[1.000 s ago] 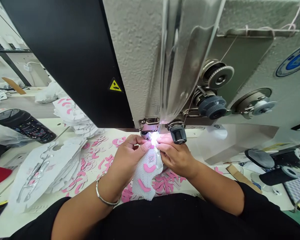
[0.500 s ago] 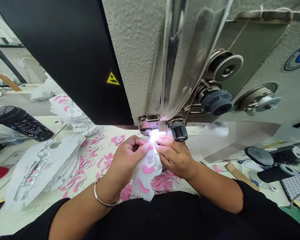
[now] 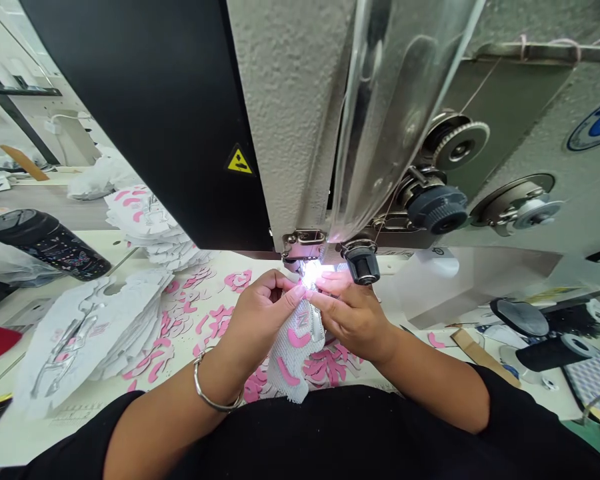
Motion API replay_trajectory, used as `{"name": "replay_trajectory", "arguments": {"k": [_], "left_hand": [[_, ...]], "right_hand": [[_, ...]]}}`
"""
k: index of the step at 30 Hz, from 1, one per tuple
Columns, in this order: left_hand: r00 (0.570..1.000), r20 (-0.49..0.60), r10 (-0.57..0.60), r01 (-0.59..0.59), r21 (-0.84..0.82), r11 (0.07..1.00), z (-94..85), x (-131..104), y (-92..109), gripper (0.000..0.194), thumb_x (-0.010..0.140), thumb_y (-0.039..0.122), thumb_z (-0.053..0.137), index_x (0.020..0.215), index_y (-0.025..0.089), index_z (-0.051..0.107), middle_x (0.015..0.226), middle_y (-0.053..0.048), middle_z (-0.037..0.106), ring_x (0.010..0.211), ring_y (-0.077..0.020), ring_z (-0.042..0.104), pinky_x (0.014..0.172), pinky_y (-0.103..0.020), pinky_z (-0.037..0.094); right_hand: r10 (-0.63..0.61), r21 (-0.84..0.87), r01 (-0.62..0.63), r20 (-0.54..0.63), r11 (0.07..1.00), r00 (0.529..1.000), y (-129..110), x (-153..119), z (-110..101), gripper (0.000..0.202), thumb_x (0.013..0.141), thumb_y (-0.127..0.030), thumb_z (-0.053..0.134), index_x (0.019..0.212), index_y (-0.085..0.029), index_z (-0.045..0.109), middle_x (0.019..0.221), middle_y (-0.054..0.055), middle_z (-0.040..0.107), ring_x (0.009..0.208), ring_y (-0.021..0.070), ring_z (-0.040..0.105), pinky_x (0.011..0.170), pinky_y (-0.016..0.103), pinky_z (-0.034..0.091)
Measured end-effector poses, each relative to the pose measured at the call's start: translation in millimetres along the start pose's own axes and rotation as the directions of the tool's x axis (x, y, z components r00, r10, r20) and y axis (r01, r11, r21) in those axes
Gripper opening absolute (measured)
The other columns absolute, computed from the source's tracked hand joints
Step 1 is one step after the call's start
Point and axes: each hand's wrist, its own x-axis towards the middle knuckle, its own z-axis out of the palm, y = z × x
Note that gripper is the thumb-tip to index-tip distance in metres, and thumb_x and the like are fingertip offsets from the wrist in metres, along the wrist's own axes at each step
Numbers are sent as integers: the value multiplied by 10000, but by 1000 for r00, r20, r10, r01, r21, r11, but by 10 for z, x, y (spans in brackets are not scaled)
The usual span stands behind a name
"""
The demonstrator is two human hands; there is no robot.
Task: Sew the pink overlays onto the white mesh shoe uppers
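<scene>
A white mesh shoe upper piece (image 3: pixel 285 347) with pink curved patches and an N mark hangs toward me from under the lit head of a sewing machine (image 3: pixel 300 133). My left hand (image 3: pixel 265 310) pinches its left edge close to the needle area, thumb on top. From the other side my right hand (image 3: pixel 357 313) presses its fingers on the piece's right edge, beside the presser foot. Bright lamp glare hides the needle and the exact stitching spot.
Many loose pink cut pieces (image 3: pixel 215 320) lie around the work. At left are a stack of white upper pieces (image 3: pixel 95 333), another stack (image 3: pixel 155 227) behind it, and a black tumbler (image 3: pixel 50 243). A black thread spool (image 3: pixel 555 352) lies at right.
Both hands keep their grip on the upper piece beside the needle area. The piece has turned very slightly, and the whole view has shifted a little.
</scene>
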Motion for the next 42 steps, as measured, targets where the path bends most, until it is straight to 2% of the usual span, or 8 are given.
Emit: {"name": "replay_trajectory", "arguments": {"k": [7, 12, 19, 22, 25, 28, 32, 42], "left_hand": [[998, 53, 22, -25, 59, 998, -51, -8, 21, 179, 831, 361, 682, 794, 208, 598, 796, 19, 576, 732, -126, 515, 670, -247, 416], [999, 35, -28, 25, 79, 997, -65, 17, 39, 195, 826, 368, 684, 791, 201, 590, 832, 8, 602, 736, -129, 522, 675, -259, 424], [991, 42, -130, 133, -82, 988, -16, 38, 91, 176, 759, 271, 737, 772, 189, 582, 812, 23, 565, 729, -108, 504, 655, -235, 422], [985, 35, -171, 175, -210, 962, -11, 52, 104, 220, 717, 229, 768, 824, 198, 579, 821, 31, 554, 752, -105, 526, 693, -242, 438], [971, 88, -223, 240, -305, 922, -13, 76, 127, 286, 705, 235, 787, 901, 211, 580, 834, 28, 568, 759, -118, 557, 708, -269, 461], [968, 103, -231, 251, -307, 918, -4, 116, 170, 295, 697, 217, 789, 918, 201, 593, 815, 23, 583, 755, -125, 576, 717, -281, 475], [969, 98, -228, 245, -241, 939, 20, 167, 238, 212, 686, 179, 779, 812, 171, 608, 743, 28, 585, 689, -105, 572, 667, -252, 470], [953, 161, -256, 294, -301, 907, 45, 177, 313, 137, 716, 160, 756, 758, 174, 626, 657, 32, 615, 603, -103, 585, 604, -243, 490]], "right_hand": [[5, -53, -6, -17, 999, 1000, -33, 41, -8, 359, 837, -80, 613, 1148, -256, 637, 933, 49, 654, 992, 226, 635, 847, 419, 519], [5, -43, -7, -45, 999, 999, -39, 41, 5, 347, 828, -73, 635, 1129, -246, 640, 926, 45, 659, 945, 216, 640, 817, 407, 515], [22, -61, -24, -20, 998, 1000, -60, 45, -10, 321, 847, -101, 629, 1131, -249, 642, 929, 41, 667, 937, 211, 633, 819, 399, 499], [35, -71, -36, -23, 997, 999, -73, 64, -24, 302, 856, -90, 601, 1107, -251, 650, 912, 30, 669, 920, 197, 628, 823, 388, 486], [46, -58, -47, -21, 997, 999, -91, 82, -34, 296, 858, -68, 580, 1088, -237, 657, 885, 29, 666, 899, 189, 625, 810, 376, 476], [64, -52, -65, -23, 997, 998, -123, 103, -53, 281, 870, -64, 573, 1093, -214, 657, 874, 38, 661, 892, 189, 624, 794, 367, 470], [92, -78, -92, -12, 993, 996, -168, 141, -78, 246, 896, -86, 566, 1090, -203, 660, 880, 45, 660, 880, 183, 622, 780, 354, 468], [126, -112, -129, -38, 985, 991, -156, 133, -38, 225, 898, -110, 569, 1050, -232, 681, 768, 14, 622, 804, 168, 606, 751, 339, 451]]}}
